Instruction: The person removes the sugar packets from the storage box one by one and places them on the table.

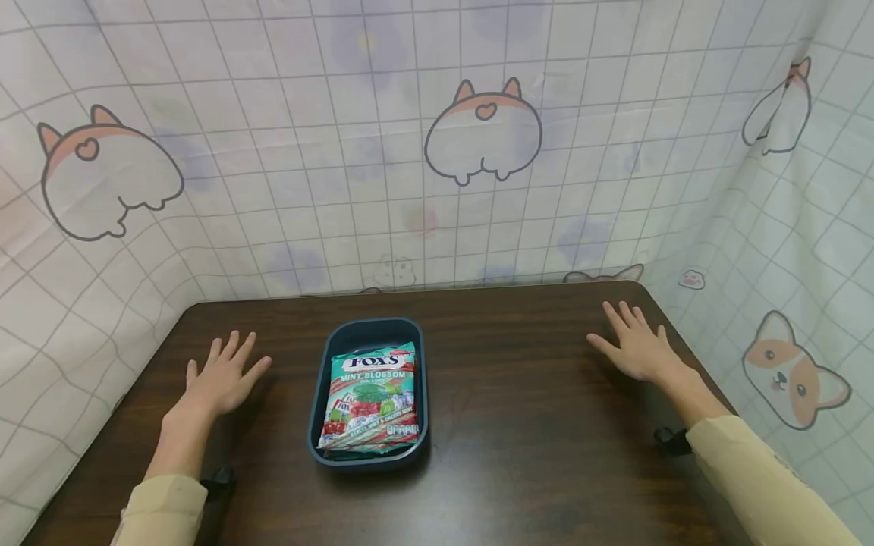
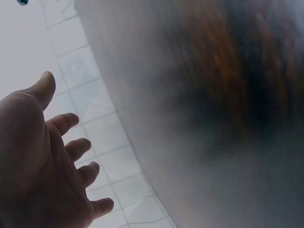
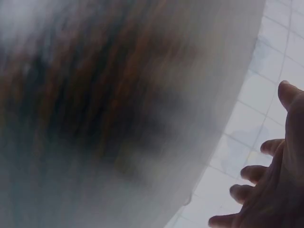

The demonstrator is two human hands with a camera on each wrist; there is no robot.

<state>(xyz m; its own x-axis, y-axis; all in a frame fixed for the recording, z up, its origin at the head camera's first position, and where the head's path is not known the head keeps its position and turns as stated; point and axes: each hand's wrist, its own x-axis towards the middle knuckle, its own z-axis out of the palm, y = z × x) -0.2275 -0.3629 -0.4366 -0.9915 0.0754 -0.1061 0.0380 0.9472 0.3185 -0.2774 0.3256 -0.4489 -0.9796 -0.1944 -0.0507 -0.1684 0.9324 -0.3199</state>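
Note:
My left hand (image 1: 217, 383) is over the left part of the table, palm down with fingers spread, holding nothing. Over the table's right edge, my right hand (image 1: 638, 349) has its fingers spread too, with nothing in its grasp. Between them, nearer the left hand, stands a dark blue rectangular tray (image 1: 425, 379). A green and red bag of Fox's Mint Blossom candy (image 1: 372, 398) lies in it, label up. Neither hand touches the tray or the bag. In the wrist views the left palm (image 2: 33, 156) and the right palm (image 3: 280, 190) show bare.
The dark brown wooden table (image 1: 519, 394) has rounded far corners. A white gridded cloth (image 1: 328, 189) printed with cartoon corgis hangs behind it and along both sides. A small black band or device sits under each wrist near the pale yellow sleeves (image 1: 164, 504).

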